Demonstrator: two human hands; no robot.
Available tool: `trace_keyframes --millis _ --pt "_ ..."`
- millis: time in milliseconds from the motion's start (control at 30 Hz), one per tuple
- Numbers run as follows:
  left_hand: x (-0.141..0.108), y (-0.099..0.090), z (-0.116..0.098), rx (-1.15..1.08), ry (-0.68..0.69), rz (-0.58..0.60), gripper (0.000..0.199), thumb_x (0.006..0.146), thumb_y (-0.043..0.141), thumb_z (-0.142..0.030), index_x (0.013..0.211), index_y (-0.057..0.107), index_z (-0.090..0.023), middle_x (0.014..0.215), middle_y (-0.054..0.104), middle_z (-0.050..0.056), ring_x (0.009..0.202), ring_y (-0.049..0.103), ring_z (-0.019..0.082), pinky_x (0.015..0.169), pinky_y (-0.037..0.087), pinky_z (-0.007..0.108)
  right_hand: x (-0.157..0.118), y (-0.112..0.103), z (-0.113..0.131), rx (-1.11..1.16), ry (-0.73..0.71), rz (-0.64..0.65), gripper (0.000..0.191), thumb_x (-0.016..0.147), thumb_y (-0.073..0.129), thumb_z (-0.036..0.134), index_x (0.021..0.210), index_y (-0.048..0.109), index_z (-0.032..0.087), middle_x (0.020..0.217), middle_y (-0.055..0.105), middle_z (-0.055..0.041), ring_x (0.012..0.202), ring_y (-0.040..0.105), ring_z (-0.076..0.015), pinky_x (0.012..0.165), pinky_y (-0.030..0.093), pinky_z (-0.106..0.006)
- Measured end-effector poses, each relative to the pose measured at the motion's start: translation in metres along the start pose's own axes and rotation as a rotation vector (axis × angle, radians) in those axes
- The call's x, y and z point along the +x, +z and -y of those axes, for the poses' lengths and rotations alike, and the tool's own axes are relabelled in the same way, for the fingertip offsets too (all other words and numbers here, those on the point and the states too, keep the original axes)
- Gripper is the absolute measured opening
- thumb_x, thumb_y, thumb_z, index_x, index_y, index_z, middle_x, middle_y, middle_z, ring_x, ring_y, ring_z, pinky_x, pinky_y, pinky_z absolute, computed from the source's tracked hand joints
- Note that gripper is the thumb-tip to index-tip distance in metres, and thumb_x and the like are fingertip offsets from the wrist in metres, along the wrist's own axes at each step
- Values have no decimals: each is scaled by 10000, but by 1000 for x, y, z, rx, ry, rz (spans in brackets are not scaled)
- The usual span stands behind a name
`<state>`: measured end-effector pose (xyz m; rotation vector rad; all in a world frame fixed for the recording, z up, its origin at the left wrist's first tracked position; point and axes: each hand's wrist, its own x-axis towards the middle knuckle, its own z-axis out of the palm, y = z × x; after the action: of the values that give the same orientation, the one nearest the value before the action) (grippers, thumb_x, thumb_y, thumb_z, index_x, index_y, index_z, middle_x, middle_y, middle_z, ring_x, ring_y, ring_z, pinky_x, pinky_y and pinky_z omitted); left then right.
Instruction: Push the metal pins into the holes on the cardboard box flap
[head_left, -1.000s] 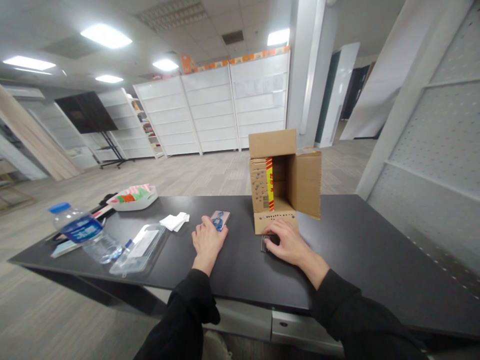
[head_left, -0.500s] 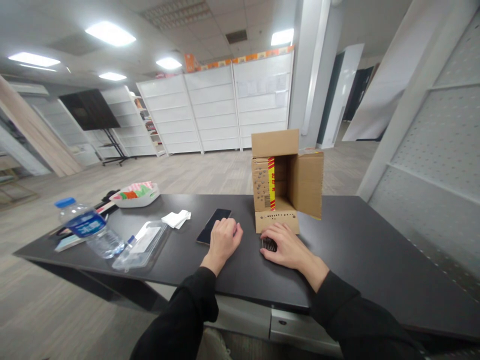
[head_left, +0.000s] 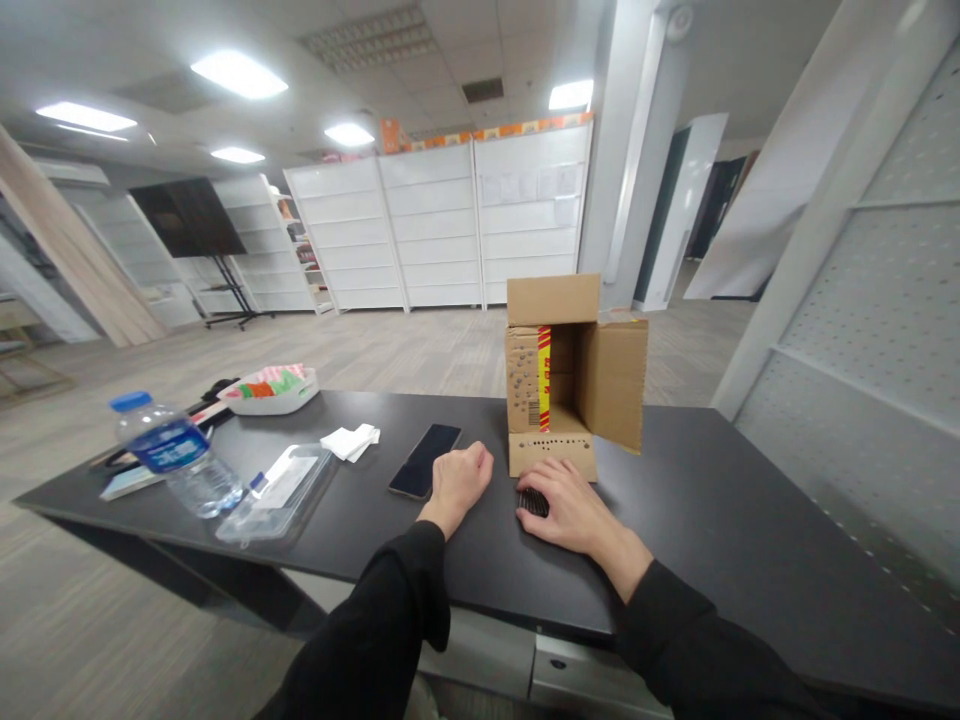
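Observation:
My left hand (head_left: pixel 461 487) is closed into a fist beside a dark phone (head_left: pixel 425 461) that lies on the black table (head_left: pixel 675 520); whether anything is inside the fist is hidden. My right hand (head_left: pixel 571 505) curls around a small dark ribbed object (head_left: pixel 534 501) on the table. Just behind the right hand stands an open cardboard box (head_left: pixel 523 375) on its side, its opening facing me, with flaps spread up, down and to the right. A yellow and red tape strip runs down its left flap.
On the left are a water bottle (head_left: pixel 176 450), a clear plastic case (head_left: pixel 279 495), white tissues (head_left: pixel 350 441) and a white tray (head_left: pixel 274 400) with colourful items. White shelving (head_left: pixel 427 225) stands beyond the table.
My left hand has moved slightly right, away from the phone, showing more of it. The right hand remains around the dark object. The whole view has shifted a little.

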<state>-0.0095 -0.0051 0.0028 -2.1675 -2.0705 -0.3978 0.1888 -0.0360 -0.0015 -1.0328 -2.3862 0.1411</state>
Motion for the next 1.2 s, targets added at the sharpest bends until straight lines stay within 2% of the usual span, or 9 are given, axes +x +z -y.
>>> trace_keyframes --millis 167,633,767,867,1033,1200 --pt "8 -1 -6 21 -29 61 346 952 352 -325 915 674 -206 872 741 102 854 708 223 718 450 288 3 0 4 -56 -2 12 156 776 652 273 916 646 204 921 672 -61 946 552 -235 877 374 -386" --pt "16 2 -11 35 -97 90 362 943 362 -306 947 700 -178 903 734 141 897 713 261 788 504 346 7 3 6 -114 -2 -34 74 787 614 254 837 635 204 849 681 -59 890 557 -236 830 380 -387" --pt "18 1 -13 23 -87 89 434 958 319 -333 955 723 -175 920 733 160 906 712 283 799 513 378 9 6 4 -105 -6 -56 64 833 574 227 829 632 199 824 679 -62 859 568 -230 810 398 -377" --pt "20 2 -13 11 -74 93 477 968 292 -355 974 732 -171 929 732 170 917 710 283 815 513 383 10 8 2 -95 -22 -99 150 906 498 217 832 627 199 795 667 -62 823 569 -220 789 409 -367" --pt "21 3 -13 4 -50 100 442 957 321 -339 982 731 -176 924 734 164 917 710 282 813 513 378 12 10 -2 -36 -28 -191 244 981 407 242 868 620 203 809 642 -64 806 572 -213 770 434 -356" --pt "20 2 -12 -7 -38 99 427 947 331 -326 974 732 -181 932 734 162 922 709 285 809 512 379 14 12 -12 168 63 -399 213 986 413 276 982 618 217 920 668 -77 889 618 -217 805 483 -360"
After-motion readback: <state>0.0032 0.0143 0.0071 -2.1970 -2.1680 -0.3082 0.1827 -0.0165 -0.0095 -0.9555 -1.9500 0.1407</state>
